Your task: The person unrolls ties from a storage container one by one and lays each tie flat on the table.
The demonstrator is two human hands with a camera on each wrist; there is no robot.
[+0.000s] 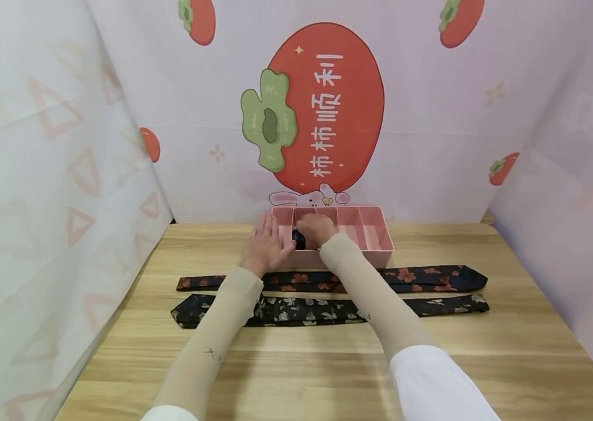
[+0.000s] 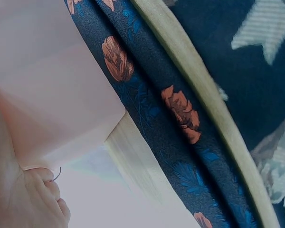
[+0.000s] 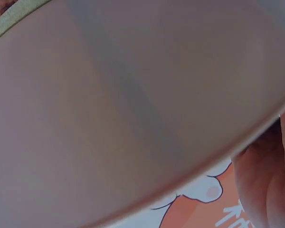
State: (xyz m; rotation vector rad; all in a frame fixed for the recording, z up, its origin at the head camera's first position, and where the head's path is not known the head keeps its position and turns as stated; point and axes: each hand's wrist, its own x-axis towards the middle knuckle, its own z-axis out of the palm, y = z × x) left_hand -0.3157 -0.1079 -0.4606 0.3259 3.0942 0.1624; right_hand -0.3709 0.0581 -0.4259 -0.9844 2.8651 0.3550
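Note:
A pink divided box (image 1: 378, 258) stands at the back of the table. My left hand (image 1: 266, 244) lies against its left end, fingers stretched along the side and thumb at the front wall. In the left wrist view, fingers (image 2: 45, 199) of that hand touch the pink box (image 2: 61, 95). My right hand (image 1: 319, 229) reaches into a left-of-middle compartment, curled at a small dark bundle (image 1: 298, 238); its fingertips are hidden. In the right wrist view, the right hand (image 3: 263, 175) shows beyond the box's rim, and the box wall (image 3: 109, 118) fills most of the picture.
In front of the box lies a folded dark blue necktie with orange flowers (image 1: 433, 278). Nearer is a black necktie with pale flowers (image 1: 296, 311). Both run sideways under my forearms on the wooden table (image 1: 296, 374). A printed cloth (image 1: 422, 146) hangs behind the box.

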